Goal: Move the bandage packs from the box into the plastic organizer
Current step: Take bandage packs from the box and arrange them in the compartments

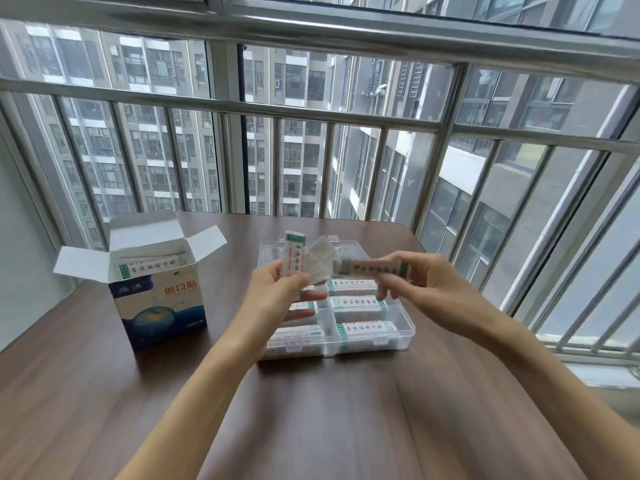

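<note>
A blue and white bandage box (162, 306) stands open on the left of the table, with packs (150, 268) still inside. The clear plastic organizer (401, 332) lies open in the middle; several white and green packs (360, 304) fill its compartments. My left hand (277, 292) holds an upright bunch of packs (294, 256) above the organizer's left side. My right hand (415, 284) pinches a single pack (377, 270) lying level above the right side. The bunch looks blurred.
The brown wooden table (311, 410) stands against a window with metal railing bars (311, 112). The organizer's clear lid (273, 249) lies open toward the window. Tall apartment blocks show outside.
</note>
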`<state>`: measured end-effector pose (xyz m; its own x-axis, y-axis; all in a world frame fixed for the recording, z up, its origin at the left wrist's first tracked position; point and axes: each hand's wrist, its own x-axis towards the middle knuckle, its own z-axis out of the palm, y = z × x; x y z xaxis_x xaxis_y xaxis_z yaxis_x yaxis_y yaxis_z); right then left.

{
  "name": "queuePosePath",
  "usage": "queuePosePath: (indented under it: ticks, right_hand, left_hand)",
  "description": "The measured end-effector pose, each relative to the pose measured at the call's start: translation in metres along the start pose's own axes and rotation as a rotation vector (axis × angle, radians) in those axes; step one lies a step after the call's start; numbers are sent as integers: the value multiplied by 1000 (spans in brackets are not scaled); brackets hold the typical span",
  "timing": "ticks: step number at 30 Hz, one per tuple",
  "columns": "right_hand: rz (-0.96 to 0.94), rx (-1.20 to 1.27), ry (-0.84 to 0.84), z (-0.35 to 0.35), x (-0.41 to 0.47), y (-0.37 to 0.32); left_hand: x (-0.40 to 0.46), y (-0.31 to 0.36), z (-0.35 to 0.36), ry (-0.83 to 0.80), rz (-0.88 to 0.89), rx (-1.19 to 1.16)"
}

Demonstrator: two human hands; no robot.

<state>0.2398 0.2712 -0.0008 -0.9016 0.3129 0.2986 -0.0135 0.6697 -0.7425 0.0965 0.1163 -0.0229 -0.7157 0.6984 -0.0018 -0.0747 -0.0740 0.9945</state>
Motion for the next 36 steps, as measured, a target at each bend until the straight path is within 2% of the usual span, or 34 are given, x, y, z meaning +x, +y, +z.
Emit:
queuePosePath:
  ticks: [4,8,12,14,20,23,27,30,36]
  right_hand:
    - [258,-75,-54,2,-2,21]
    - [334,-341,-136,8,-4,20]
    - [255,-616,-160,12,2,11]
    - [253,-626,-160,9,6,9]
    - [223,-662,-310,0,5,16]
    - [192,-684,-307,-1,5,15]
    - [123,-884,-288,-1,13,6]
    - [84,-945,-269,0,18,1]
    - [78,-1009,-387,0,26,-5]
  left_hand:
    - [1,-1,-2,39,24,-2]
    - [1,-1,0,32,25,4]
    - [0,-1,0,26,28,-3]
    - [0,-1,-1,24,29,-6]
    - [1,-2,-3,16,33,-3]
    - [1,-1,-2,8,34,-4]
    - [1,-2,-1,-1,27,-6]
    - [1,-2,-1,-4,25,-8]
    - [0,-4,-1,-27,18,1]
